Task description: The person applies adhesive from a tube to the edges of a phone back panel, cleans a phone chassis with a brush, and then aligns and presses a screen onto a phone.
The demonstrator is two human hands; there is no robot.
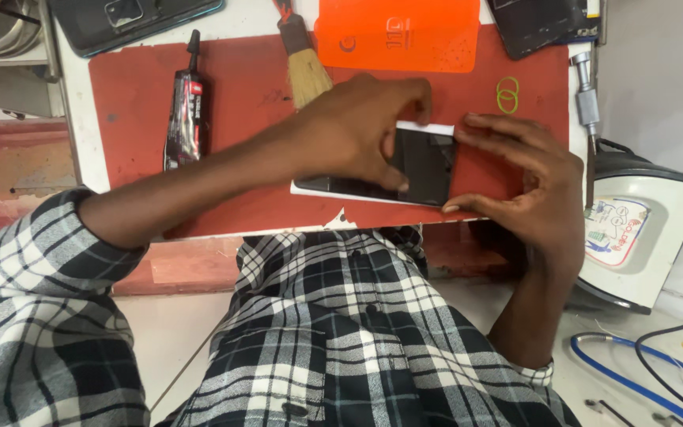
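**Both hands press on a dark phone on the red mat**

Checked shirt sleeves fill the near edge of the view, and both arms reach out from them to one dark phone (420,168) lying flat on a red work mat (136,103). The left hand (349,130) lies over the phone's left part, fingers bent and pressed down on the glass, thumb tip at its near edge. The right hand (527,186) brackets the phone's right end, forefinger along the far corner and thumb at the near corner, pinching the body between them. A white strip (427,127) shows at the phone's far edge, just between the two forefingers.

Beyond the left hand lie a bristle brush (303,67) and an orange flat pack (397,33); well off to its left lies a black glue tube (185,111). Two small yellow-green rings (507,94) sit just past the right fingers.

By my reading, the step in hand is seating or aligning a layer on the screen. Whatever follows calls for even pressure while the right hand keeps the phone from sliding.
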